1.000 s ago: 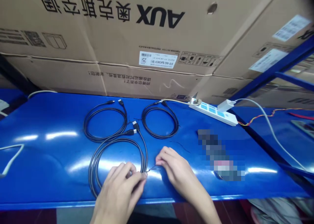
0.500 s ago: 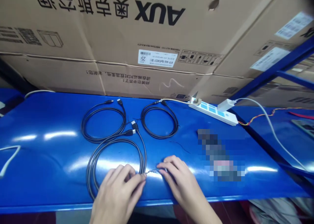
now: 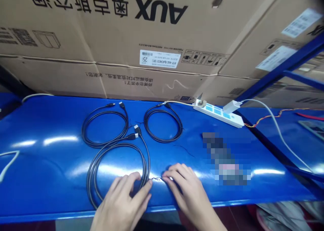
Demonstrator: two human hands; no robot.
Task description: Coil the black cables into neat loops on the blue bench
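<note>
Pinched together, the left hand (image 3: 121, 200) grips the near cable coil (image 3: 90, 177) at its right side, though how much cable lies between its fingers is hard to tell beneath the hand; the right hand (image 3: 188, 190) has thumb and fingers clamped on the outer end of a thin dark twist tie (image 3: 156, 179), which spans the gap between both hands. A large cardboard box (image 3: 101, 38) with upside-down print stands behind the blue shelf (image 3: 63, 177). On that shelf, the near coil lies toward the front edge, its two plugs pointing back and right. Behind it rest the back-left coil (image 3: 84, 129) and the back-right coil (image 3: 163, 140). Right of these sits a white power strip (image 3: 215, 111), holding a small white adapter (image 3: 231, 106).
</note>
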